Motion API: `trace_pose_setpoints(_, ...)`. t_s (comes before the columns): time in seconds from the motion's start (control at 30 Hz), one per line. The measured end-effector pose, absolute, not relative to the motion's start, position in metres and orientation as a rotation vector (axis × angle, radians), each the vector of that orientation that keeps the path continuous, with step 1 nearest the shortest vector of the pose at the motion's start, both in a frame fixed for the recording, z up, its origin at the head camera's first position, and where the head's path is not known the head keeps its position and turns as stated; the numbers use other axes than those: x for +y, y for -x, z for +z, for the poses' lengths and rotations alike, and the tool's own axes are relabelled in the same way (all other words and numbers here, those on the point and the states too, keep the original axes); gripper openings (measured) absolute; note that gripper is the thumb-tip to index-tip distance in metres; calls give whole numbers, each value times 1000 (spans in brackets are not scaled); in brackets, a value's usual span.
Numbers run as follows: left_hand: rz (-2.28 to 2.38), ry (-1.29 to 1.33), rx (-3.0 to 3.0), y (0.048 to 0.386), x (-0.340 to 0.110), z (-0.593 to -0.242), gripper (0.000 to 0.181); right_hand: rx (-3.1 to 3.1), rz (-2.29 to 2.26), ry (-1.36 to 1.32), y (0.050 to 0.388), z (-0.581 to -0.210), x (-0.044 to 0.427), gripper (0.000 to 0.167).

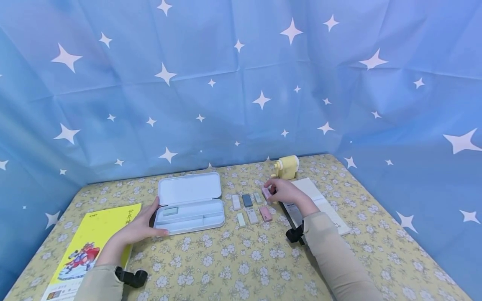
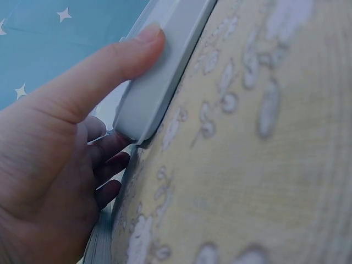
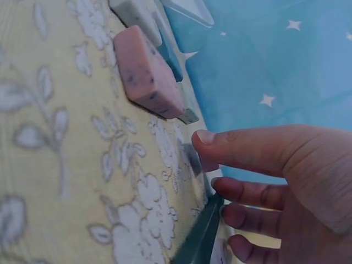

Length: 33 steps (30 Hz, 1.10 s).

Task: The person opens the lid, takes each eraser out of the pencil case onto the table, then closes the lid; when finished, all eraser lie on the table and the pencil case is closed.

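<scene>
A white pencil case (image 1: 188,228) lies with its lid up at the left of the table, a pale green eraser (image 1: 170,211) in its back compartment. My left hand (image 1: 137,225) holds the case's left end, thumb (image 2: 135,52) along its front side and fingers around the corner. At the right, my right hand (image 1: 288,192) pinches a lilac-pink eraser (image 1: 266,192) between thumb and fingers; in the right wrist view the hand mostly hides it. Beside it lie several loose erasers, among them a pink speckled one (image 3: 146,74), a dark blue one (image 1: 247,200) and a white one (image 1: 236,202).
A yellow pencil sharpener (image 1: 288,167) stands behind my right hand. Under my right forearm lies an open book (image 1: 331,213) with a dark edge. A yellow picture book (image 1: 99,230) lies under my left arm. A starry blue curtain (image 1: 226,83) hangs behind the flowered tablecloth (image 1: 211,267).
</scene>
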<state>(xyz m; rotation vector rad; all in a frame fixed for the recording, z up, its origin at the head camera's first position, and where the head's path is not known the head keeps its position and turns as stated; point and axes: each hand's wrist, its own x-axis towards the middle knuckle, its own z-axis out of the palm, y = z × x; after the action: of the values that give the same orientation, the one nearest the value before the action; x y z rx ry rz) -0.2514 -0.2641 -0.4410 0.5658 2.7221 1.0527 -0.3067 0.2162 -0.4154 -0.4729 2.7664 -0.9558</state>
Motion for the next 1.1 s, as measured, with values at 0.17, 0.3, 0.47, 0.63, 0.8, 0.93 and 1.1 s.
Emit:
trace_pose_setpoints(0.17,1049,-556,2729,251,-264,-441,118,2771,-953,471,308,-418,215,44)
trace_pose_setpoints(0.3,1043,-559,2732,252,-264,-441,118,2771,-950,476,308,-419,215,45)
trace_pose_setpoints(0.47,1046,-563,2730,252,-265,-442,118,2776,-945,482,309,-420,215,46)
trace_pose_setpoints(0.63,1049,-561,2724,253,-265,-443,118,2782,-942,485,309,-421,215,46)
trace_pose_setpoints(0.8,1043,-561,2724,253,-265,-443,118,2773,-952,487,309,-421,215,47)
trace_pose_setpoints(0.93,1045,-564,2723,252,-265,-443,118,2756,-974,481,309,-420,216,46)
trace_pose_setpoints(1.1,1043,-560,2725,252,-264,-441,118,2731,-1005,436,306,-413,218,44)
